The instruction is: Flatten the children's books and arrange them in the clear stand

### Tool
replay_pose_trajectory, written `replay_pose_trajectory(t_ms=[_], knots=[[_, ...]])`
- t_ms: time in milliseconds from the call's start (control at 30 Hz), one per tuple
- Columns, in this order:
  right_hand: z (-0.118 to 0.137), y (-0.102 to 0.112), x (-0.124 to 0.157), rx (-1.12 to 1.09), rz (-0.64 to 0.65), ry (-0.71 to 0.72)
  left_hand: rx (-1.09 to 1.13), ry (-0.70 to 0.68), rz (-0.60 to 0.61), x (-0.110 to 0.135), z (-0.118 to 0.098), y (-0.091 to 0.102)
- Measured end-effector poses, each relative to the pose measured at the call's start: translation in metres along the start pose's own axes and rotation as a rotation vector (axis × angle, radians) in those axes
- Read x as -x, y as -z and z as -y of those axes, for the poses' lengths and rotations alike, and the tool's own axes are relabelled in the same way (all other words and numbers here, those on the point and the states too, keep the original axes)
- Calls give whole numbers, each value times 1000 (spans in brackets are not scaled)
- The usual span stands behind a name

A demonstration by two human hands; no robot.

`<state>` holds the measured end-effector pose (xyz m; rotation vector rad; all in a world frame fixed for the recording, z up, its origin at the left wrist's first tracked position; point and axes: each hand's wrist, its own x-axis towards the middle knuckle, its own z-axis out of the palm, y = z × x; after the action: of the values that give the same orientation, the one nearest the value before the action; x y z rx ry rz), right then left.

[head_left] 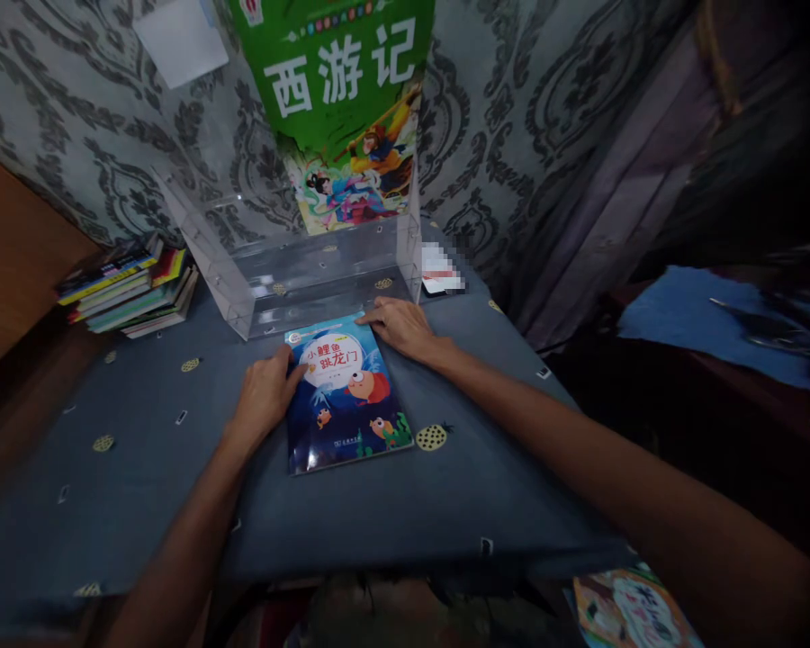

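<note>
A blue picture book (347, 396) lies face up on the cloth-covered table, with orange fish and red Chinese lettering on its cover. Along its left edge is my left hand (265, 391), thumb over the cover and fingers closed at the side. My right hand (398, 326) holds the top right corner, its fingers bent and pressed together there. Just behind the book stands a clear acrylic stand (310, 270), open towards me.
A pile of books (131, 286) sits at the table's back left. Against the patterned wall leans a green poster-like cover (351, 117). A white card (440, 270) lies right of the stand. Another book (634, 607) shows below the front edge; blue cloth (708, 315) lies far right.
</note>
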<state>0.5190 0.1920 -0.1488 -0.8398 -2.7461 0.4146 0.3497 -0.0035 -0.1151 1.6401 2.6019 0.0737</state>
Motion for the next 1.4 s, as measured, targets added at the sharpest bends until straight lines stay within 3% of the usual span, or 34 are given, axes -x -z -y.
replay_pose_trajectory(t_ms=[233,467,600,767,833,1033,1233,1400], knots=[[1,-7,-2,32,-19,-15,-57,12,-8,-8,-1,0],[-3,-12,11,54,-58,73,-257,16,-46,-1,-12,0],[-6,-11,29,17,-74,130,-315,-150,-153,14,-25,-1],[-10,-16,66,-65,-121,248,27,-652,-157,45,-54,-10],[-11,-19,83,-134,-168,292,58,-773,-176,56,-64,-15],[-7,-17,118,-402,-196,461,-66,-830,-279,65,-72,-23],[-2,-11,118,-484,-123,502,-118,-904,-416,66,-72,-26],[-1,-6,118,-497,-61,488,-129,-921,-446,67,-72,-28]])
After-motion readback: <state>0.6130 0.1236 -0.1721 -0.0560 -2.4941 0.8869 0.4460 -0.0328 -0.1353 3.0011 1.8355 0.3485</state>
